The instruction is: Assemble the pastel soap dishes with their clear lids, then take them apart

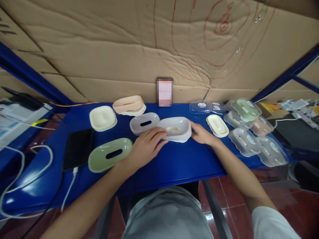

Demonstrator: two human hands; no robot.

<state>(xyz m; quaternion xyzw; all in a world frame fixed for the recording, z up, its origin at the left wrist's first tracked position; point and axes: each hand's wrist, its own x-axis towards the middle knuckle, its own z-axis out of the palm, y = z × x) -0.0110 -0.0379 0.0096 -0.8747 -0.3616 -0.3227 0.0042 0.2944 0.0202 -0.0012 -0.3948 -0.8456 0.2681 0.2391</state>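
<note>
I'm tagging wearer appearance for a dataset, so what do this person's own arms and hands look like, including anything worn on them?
Both hands are bare: no gloves, rings, watch or wristband visible on the left hand or the right hand. Both forearms are uncovered. On the right arm a short light grey sleeve shows at the frame's bottom edge; the left arm leaves the frame before any sleeve appears.

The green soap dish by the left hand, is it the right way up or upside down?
Upside down, it seems: the green soap dish shows a smooth domed back with a dark slot, beside the left hand.
</note>
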